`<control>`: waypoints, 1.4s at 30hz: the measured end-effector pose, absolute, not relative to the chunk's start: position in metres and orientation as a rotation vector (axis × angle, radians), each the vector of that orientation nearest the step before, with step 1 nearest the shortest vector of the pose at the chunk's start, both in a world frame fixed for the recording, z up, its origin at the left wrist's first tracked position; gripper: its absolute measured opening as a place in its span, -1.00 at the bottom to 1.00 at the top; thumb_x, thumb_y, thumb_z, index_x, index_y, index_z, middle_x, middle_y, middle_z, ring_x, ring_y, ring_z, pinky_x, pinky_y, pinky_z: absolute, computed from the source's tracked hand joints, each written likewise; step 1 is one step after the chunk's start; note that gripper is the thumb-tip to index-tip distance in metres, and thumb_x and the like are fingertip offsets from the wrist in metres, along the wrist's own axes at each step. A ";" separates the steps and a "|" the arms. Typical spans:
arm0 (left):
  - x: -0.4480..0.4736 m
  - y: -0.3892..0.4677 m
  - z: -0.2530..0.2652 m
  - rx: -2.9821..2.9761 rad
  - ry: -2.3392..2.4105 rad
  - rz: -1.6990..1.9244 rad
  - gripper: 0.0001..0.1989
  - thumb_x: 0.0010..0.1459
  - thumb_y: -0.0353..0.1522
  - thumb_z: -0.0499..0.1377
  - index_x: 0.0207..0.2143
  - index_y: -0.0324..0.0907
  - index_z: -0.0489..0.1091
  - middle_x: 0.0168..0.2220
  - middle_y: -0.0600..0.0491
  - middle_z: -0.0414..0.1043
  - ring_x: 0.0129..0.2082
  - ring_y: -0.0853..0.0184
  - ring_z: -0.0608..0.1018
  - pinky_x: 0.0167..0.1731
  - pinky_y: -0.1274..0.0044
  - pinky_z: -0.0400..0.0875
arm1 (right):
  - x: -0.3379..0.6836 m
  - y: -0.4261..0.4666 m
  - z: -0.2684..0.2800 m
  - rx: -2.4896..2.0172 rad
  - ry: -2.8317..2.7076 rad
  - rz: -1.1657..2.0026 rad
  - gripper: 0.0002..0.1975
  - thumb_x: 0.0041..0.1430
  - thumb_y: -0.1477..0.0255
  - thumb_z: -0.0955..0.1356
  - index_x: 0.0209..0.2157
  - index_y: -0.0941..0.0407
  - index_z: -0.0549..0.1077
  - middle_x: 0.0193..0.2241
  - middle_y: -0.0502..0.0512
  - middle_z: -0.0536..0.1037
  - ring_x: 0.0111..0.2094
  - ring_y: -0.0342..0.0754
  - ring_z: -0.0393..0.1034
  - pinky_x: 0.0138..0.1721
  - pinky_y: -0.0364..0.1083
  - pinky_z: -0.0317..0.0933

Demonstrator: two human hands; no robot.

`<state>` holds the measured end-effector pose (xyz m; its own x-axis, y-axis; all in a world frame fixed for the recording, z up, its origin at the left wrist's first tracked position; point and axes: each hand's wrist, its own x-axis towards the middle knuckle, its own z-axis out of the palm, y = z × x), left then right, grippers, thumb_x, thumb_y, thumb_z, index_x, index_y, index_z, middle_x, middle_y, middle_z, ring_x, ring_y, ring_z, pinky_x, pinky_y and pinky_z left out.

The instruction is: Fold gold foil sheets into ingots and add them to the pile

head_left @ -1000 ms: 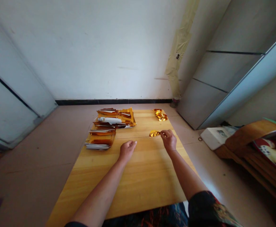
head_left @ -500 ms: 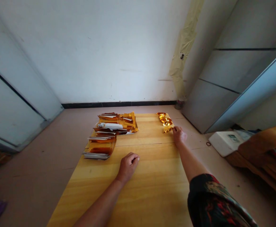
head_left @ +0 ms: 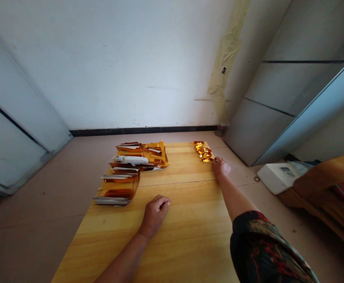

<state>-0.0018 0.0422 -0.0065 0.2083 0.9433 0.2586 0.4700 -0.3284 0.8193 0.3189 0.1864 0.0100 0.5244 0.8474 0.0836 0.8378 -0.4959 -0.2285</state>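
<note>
My right hand (head_left: 221, 168) is at the right edge of the wooden table (head_left: 183, 228), fingers pinched at the end of a small folded gold foil paper piece (head_left: 206, 160). That piece lies against several similar shiny gold pieces (head_left: 204, 151), which form a short row toward the far right corner. My left hand (head_left: 154, 214) rests on the near half of the table, curled in a loose fist with no object visible in it. Ahead of it, at the left, are stacks of curved gold foil sheets (head_left: 120, 184) with pale edges.
More gold sheets (head_left: 155, 151) lie at the far left, with a white paper roll (head_left: 132, 159) on them. A white wall (head_left: 148, 67) stands behind the table and a grey cabinet (head_left: 266, 122) to the right. A white box (head_left: 275, 177) sits beside wooden furniture (head_left: 328, 184).
The folded gold piece at my right hand has moved away from me, up against the row. My left hand stays curled in place. The view has shifted slightly.
</note>
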 end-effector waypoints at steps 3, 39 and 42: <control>-0.002 0.042 -0.007 1.893 1.309 1.039 -0.79 0.14 -0.34 0.03 -0.44 -0.20 0.42 -0.45 0.06 0.42 -0.40 0.37 0.47 -0.35 0.57 0.32 | 0.319 0.186 0.011 -2.542 -1.426 0.076 -0.68 0.23 0.26 0.17 -0.09 -0.04 0.45 -0.15 0.10 0.49 -0.25 -0.06 0.39 -0.32 -0.16 0.17; -0.004 0.046 -0.013 1.380 1.415 1.277 -0.72 0.08 -0.20 0.09 -0.38 -0.23 0.44 -0.49 0.07 0.43 -0.51 0.42 0.44 -0.52 0.61 0.32 | 0.142 0.134 0.001 -1.515 -2.010 0.317 -0.77 0.16 0.49 0.24 -0.21 0.08 0.48 -0.24 0.08 0.49 -0.25 -0.12 0.40 -0.22 -0.21 0.21; -0.005 0.047 -0.016 1.215 1.387 1.333 -0.66 0.06 -0.14 0.11 -0.36 -0.25 0.43 -0.54 0.09 0.40 -0.57 0.44 0.41 -0.60 0.63 0.28 | 0.115 0.131 0.011 -1.431 -2.000 0.392 -0.79 0.16 0.48 0.24 -0.23 0.08 0.49 -0.26 0.07 0.50 -0.26 -0.11 0.40 -0.22 -0.19 0.22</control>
